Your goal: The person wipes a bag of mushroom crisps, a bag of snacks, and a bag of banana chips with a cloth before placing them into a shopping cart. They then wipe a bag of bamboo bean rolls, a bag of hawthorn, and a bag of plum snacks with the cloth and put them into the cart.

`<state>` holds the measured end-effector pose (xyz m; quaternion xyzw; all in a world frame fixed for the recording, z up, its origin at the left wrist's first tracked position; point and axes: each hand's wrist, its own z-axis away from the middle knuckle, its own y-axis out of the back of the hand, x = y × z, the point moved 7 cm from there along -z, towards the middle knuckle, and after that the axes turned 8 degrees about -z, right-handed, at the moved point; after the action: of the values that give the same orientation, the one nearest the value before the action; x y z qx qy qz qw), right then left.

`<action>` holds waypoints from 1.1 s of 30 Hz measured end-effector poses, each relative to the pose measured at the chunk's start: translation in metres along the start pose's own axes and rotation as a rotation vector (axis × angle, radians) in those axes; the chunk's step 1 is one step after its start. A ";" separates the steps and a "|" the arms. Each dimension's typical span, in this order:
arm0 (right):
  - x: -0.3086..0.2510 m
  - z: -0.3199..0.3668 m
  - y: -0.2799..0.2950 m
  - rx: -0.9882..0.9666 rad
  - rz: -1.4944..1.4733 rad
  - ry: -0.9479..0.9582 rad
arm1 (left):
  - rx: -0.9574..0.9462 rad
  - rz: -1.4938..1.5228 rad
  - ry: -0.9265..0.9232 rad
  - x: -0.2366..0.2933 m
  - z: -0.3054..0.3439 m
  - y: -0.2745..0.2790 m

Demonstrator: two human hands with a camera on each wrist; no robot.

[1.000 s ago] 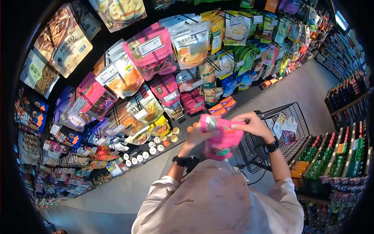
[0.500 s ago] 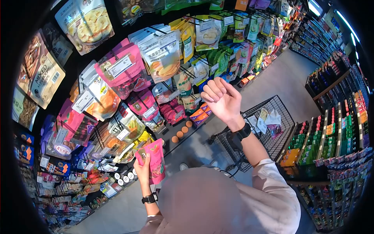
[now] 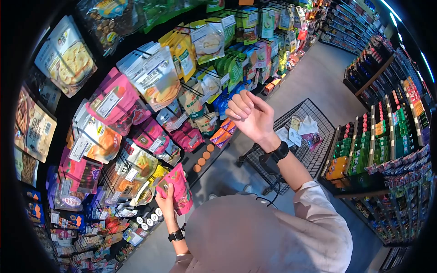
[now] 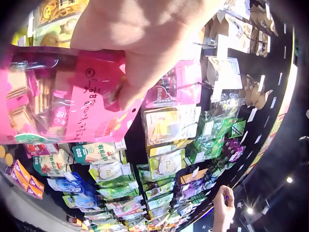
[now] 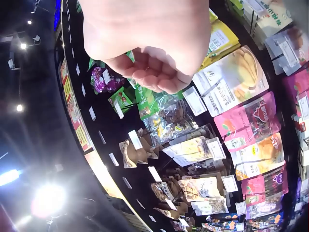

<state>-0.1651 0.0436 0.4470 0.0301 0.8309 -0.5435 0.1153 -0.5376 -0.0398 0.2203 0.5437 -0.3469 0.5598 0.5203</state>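
Note:
A pink resealable pouch (image 3: 178, 190) is in my left hand (image 3: 166, 203), low in front of the hanging packs. In the left wrist view, the left hand (image 4: 140, 41) grips the edge of the pouch (image 4: 99, 99), thumb on its printed face and the other fingers hidden behind. The clear part of the pouch shows pale, layered pieces. Raised between the shelf and the cart, my right hand (image 3: 251, 116) holds nothing, its fingers loosely bent. The right wrist view shows this hand (image 5: 147, 41) with bent fingers in front of hanging packs, not visibly touching them.
Hanging snack packs (image 3: 152, 75) line the left side, with round lids (image 3: 201, 161) and orange-purple boxes (image 3: 223, 133) lower down. A black wire cart (image 3: 298, 152) holding a few packs stands on the floor (image 3: 314, 73). Bottle shelves (image 3: 387, 136) stand to its right.
From both hands on the pouch, my right hand came off and rose empty while my left carried it leftward and down. Lately the view has turned, with both hands holding nearly the same pose.

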 end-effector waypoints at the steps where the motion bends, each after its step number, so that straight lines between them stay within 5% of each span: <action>1: -0.005 0.003 0.001 0.005 0.009 0.005 | -0.008 -0.001 -0.001 0.000 0.000 -0.005; 11: -0.044 0.030 0.013 0.053 0.101 0.047 | -0.038 -0.046 -0.047 -0.023 -0.006 -0.044; 14: -0.040 0.036 0.022 0.235 0.908 -0.160 | -0.030 -0.080 0.031 -0.008 0.007 -0.038; 16: -0.030 0.046 0.043 0.317 0.761 -0.456 | -0.073 -0.073 -0.002 0.009 0.012 -0.044; 18: -0.020 0.052 0.052 0.295 0.643 -0.531 | -0.109 -0.019 0.003 0.007 0.012 -0.047; 24: 0.005 0.056 0.108 0.439 0.580 -0.461 | -0.037 0.344 0.145 -0.008 0.009 -0.035; 26: 0.025 0.059 0.139 0.448 0.658 -0.599 | -0.087 0.538 0.203 -0.007 0.008 -0.035; 33: 0.146 0.070 0.192 0.229 0.727 -0.979 | -0.167 0.649 0.273 -0.036 -0.015 -0.056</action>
<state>-0.2626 0.0473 0.2150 0.0705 0.5547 -0.5058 0.6569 -0.4926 -0.0204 0.1726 0.2809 -0.4732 0.7332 0.3995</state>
